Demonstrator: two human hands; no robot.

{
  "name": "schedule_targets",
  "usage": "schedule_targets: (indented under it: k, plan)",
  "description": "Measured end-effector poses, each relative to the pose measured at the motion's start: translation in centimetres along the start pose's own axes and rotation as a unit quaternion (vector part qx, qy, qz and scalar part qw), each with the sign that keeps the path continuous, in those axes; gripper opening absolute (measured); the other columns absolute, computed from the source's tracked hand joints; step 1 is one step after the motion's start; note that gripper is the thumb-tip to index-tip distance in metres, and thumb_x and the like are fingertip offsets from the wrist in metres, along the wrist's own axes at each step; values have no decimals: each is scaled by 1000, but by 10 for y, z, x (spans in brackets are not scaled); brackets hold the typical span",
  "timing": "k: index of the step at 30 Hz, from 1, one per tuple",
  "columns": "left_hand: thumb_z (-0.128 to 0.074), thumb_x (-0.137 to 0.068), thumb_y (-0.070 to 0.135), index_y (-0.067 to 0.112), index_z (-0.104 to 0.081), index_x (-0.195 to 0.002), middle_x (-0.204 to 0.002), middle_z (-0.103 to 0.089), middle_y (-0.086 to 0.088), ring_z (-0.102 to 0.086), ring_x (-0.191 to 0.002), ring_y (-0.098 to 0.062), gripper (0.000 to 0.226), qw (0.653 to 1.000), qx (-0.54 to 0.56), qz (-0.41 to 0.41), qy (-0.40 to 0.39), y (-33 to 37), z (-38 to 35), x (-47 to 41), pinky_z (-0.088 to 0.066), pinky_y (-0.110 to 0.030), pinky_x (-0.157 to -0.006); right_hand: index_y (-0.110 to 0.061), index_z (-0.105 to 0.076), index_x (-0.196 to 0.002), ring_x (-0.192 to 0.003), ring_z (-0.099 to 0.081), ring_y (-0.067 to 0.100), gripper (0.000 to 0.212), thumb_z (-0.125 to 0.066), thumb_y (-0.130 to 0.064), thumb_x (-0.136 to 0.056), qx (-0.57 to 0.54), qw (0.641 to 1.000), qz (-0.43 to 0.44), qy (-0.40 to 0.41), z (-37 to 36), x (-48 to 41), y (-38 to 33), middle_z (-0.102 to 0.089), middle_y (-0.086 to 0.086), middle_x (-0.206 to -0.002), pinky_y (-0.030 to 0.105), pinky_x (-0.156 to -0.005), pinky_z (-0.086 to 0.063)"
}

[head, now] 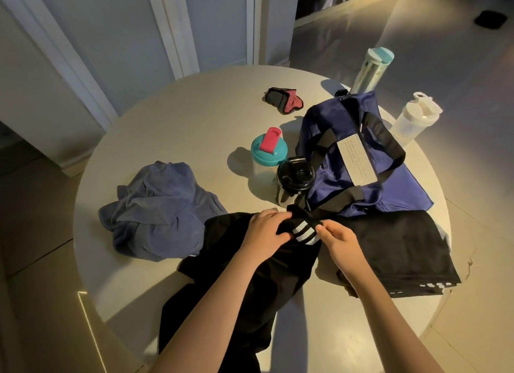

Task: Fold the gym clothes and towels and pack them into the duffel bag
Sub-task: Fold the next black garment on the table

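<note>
four drink bottles (269,150), two black garments (244,294), one blue towel (161,211), one duffel bag (333,122), one table (194,117)

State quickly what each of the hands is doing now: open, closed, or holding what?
Left hand: holding the black striped garment.
Right hand: pinching the same garment.

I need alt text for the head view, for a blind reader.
The left hand and right hand grip a black striped garment on a round table. Nearby are a navy duffel bag, a crumpled blue cloth and a black-lidded bottle.
</note>
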State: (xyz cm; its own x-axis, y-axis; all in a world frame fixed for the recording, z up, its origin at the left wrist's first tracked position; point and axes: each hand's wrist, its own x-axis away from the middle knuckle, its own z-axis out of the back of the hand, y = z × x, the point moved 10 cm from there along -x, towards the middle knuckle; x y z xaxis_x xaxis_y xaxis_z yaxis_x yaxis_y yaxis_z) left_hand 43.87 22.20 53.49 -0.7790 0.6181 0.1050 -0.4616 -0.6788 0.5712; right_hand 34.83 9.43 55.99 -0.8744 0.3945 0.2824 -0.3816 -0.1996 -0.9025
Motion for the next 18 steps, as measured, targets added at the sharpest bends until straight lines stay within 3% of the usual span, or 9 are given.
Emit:
schedule_targets:
  k: [2, 4, 6, 8, 9, 11, 16, 18]
  plan:
    - [-53, -93, 28, 18, -61, -114, -107, -63, -2, -51, -110, -20, 24, 997, -59, -1, 39, 5, 13, -4, -34, -34, -97, -6, -56, -72, -63, -42, 10, 26, -49, -15, -96, -3, 999, 2, 47, 14, 1, -1, -50, 3, -66, 24, -61, -34]
    - [-51, -94, 23, 13, -59, -97, -93, -61, -4, -55, -97, -23, 13, 996, -31, 34, 72, -4, 27, -1, -39, -32, -83, -6, -50, -71, -63, -40, 11, 28, -47, -15, -97, 2, 994, 0, 114, 34, 4, 1, -47, 6, -67, 27, -62, -32]
    - [-52, -94, 20, 13, -58, -99, -91, -60, -2, -57, -90, -20, 11, 992, 47, 75, 90, -14, 40, 5, -42, -27, -76, -11, -47, -70, -65, -40, 13, 28, -44, -16, -98, 2, 987, -11, 160, 50, 6, 8, -45, 5, -68, 28, -63, -32]
    - [-52, -94, 19, 14, -58, -110, -96, -62, 1, -57, -84, -10, 18, 979, 141, 108, 102, -17, 53, 10, -43, -19, -72, -12, -55, -84, -75, -48, 16, 19, -44, -19, -98, 31, 984, -33, 171, 55, 4, 17, -53, 4, -78, 28, -68, -37]
    - [-52, -95, 19, 15, -57, -114, -97, -61, 4, -55, -83, -5, 20, 970, 182, 119, 106, -15, 60, 12, -42, -15, -71, -12, -58, -98, -84, -52, 17, 14, -46, -20, -97, 65, 983, -44, 165, 55, 3, 19, -59, 5, -90, 29, -73, -41]
    - [-51, -96, 20, 15, -57, -116, -100, -59, 6, -54, -89, -4, 21, 959, 236, 120, 100, -6, 72, 12, -41, -16, -77, -14, -56, -121, -102, -56, 18, 29, -55, -20, -93, 124, 983, -7, 137, 47, -1, 7, -61, 4, -112, 33, -89, -47]
    - [-55, -93, 21, 16, -63, -103, -98, -66, 0, -60, -95, -14, 13, 960, 270, 61, 32, 31, 100, 9, -48, -29, -84, -25, -34, -144, -130, -32, 0, 73, -72, -18, -82, 113, 979, 167, -20, -4, 1, -66, -36, -16, -142, 21, -108, -26]
    - [-54, -93, 18, 15, -64, -106, -99, -66, -2, -60, -95, -13, 16, 965, 262, 29, -1, 49, 112, 11, -47, -28, -84, -27, -32, -144, -131, -35, 1, 82, -76, -15, -76, 103, 969, 214, -64, -16, 1, -97, -40, -12, -142, 20, -108, -29]
